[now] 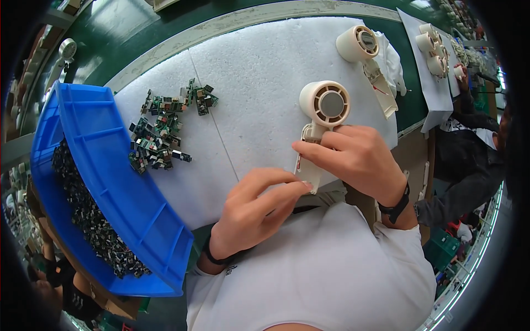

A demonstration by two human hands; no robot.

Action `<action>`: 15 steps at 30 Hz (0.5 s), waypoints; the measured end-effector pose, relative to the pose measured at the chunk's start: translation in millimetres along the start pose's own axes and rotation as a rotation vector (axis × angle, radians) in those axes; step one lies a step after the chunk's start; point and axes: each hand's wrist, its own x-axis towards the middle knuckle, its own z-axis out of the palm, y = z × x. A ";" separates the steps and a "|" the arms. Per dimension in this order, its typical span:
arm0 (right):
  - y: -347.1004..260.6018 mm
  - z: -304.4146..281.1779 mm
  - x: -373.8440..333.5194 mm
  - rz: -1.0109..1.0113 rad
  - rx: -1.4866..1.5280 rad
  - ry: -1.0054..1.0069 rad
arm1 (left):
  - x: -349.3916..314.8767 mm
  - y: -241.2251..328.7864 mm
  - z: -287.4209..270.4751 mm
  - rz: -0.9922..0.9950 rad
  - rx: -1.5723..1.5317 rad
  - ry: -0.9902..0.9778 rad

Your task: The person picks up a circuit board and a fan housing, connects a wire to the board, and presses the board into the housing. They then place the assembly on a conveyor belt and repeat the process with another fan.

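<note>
A cream handheld fan [326,105] with a round grille head lies on the white foam sheet, its opened handle pointing toward me. My right hand [359,160] is closed around the upper part of that handle, just below the head. At the handle's lower end, the fingertips of my left hand [256,207] are pinched together on its edge. Inside the handle a bit of red shows; the rest is covered by my fingers. Farther back to the right lies a second cream fan [353,44], its handle also open with a red wire inside.
Small green circuit boards [157,132] lie piled on the foam sheet [248,71] at left. A blue bin [127,171] full of small dark parts stands beside them. White cloth [391,63] lies behind the second fan. At far right are more fans [433,49] and another person [469,160].
</note>
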 end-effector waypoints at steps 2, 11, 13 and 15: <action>-1.4 5.3 5.4 -0.060 -0.030 0.035 | -1.9 -4.0 4.7 0.041 -0.115 -0.113; -7.3 43.2 13.7 0.144 0.288 0.449 | 0.5 -6.4 2.9 0.045 -0.077 -0.141; -12.9 43.8 17.8 0.188 0.298 0.436 | 1.3 -6.9 2.4 -0.021 -0.159 -0.090; -16.9 41.8 20.5 0.277 0.307 0.408 | 1.7 -8.6 3.1 -0.052 -0.198 -0.064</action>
